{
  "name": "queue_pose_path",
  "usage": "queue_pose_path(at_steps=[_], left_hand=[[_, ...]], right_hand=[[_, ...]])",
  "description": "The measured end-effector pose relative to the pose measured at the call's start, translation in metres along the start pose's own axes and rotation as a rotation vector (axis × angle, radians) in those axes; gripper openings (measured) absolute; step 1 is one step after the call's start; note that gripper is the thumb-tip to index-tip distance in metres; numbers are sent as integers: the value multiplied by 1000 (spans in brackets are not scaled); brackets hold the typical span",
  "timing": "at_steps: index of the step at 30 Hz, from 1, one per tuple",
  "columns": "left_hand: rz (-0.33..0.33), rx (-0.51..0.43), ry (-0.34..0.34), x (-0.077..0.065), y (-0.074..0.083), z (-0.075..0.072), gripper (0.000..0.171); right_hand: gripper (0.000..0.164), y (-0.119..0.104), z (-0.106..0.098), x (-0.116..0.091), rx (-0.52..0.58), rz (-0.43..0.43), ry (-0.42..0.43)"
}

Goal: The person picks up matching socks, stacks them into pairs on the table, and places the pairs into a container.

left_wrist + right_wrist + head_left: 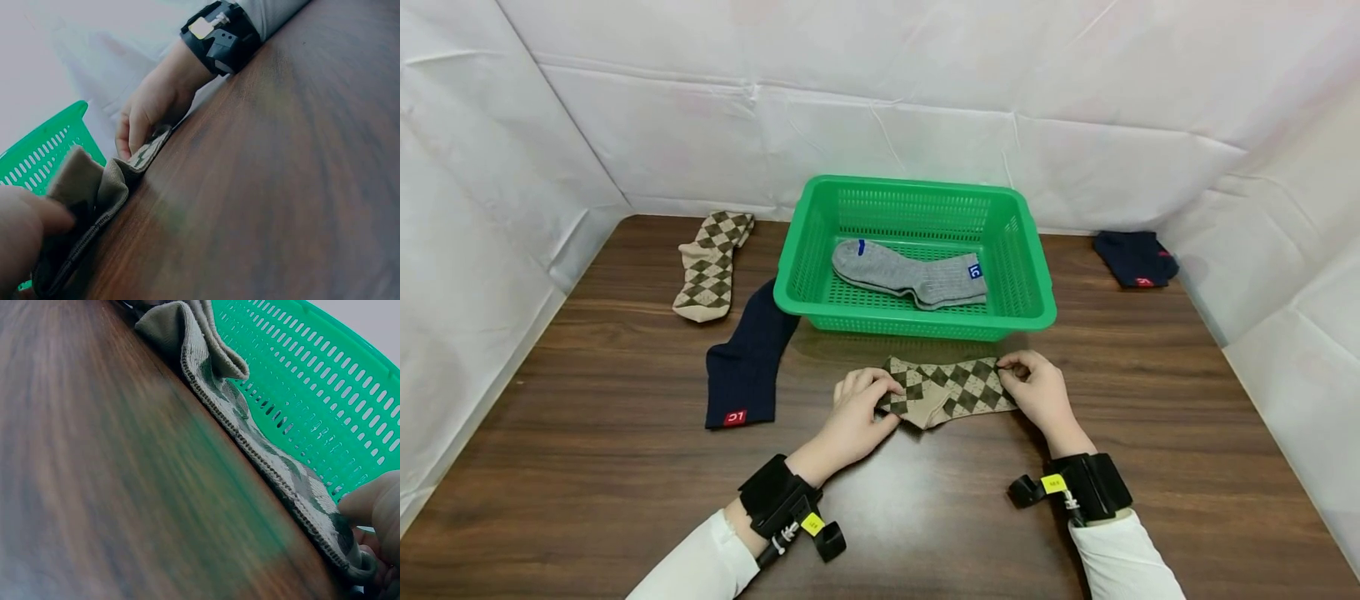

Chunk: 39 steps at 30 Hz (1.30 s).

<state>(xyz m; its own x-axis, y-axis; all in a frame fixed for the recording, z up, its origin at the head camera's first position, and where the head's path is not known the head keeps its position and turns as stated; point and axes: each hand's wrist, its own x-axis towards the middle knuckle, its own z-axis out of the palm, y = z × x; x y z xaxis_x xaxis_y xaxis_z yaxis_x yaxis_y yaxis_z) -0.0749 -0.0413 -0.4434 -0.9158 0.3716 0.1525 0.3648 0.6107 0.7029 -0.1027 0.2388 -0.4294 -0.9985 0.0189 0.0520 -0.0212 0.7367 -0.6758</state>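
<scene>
A beige-and-olive argyle sock (964,388) lies stretched sideways in front of the green basket, its heel fold bulging toward the near side. At its right end, my right hand (1037,390) pinches the edge between thumb and fingers. My left hand (859,410) grips the other end, fingers over the top and thumb at the near side. Seen from the left wrist, the sock (112,187) stands partly raised in folds beside the blurred left fingers (37,219). The right wrist view shows the sock's seam (250,450) running along the tabletop to the right fingers (375,506).
The green basket (917,323) holds grey socks (925,279). Left of it lie another argyle sock (709,271) and a navy sock (745,367), which meets the basket's corner. A folded navy sock (1135,258) sits at the far right. White sheeting (880,125) encloses the table.
</scene>
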Motion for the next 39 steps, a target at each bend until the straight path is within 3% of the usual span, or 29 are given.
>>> queue_pose_path(at_steps=[3,7,15,20,28,35,39], left_hand=[[9,-65,58,1,0,0,14],[9,-152,130,1,0,-1,7],[-157,-446,224,-1,-1,-4,5],[-172,-573,271,-3,0,-7,6],[-220,-600,390,0,-5,-15,16],[-246,-618,473,2,-7,-19,9],[-275,-586,511,3,-9,-18,19]], right_hand=[[16,1,0,0,-1,-4,2],[16,1,0,0,0,-14,5],[16,1,0,-1,2,-16,5],[15,0,0,-1,4,-15,7],[16,0,0,-1,9,-16,8],[16,0,-1,-1,11,-21,8],[16,0,-1,-1,10,-23,9]])
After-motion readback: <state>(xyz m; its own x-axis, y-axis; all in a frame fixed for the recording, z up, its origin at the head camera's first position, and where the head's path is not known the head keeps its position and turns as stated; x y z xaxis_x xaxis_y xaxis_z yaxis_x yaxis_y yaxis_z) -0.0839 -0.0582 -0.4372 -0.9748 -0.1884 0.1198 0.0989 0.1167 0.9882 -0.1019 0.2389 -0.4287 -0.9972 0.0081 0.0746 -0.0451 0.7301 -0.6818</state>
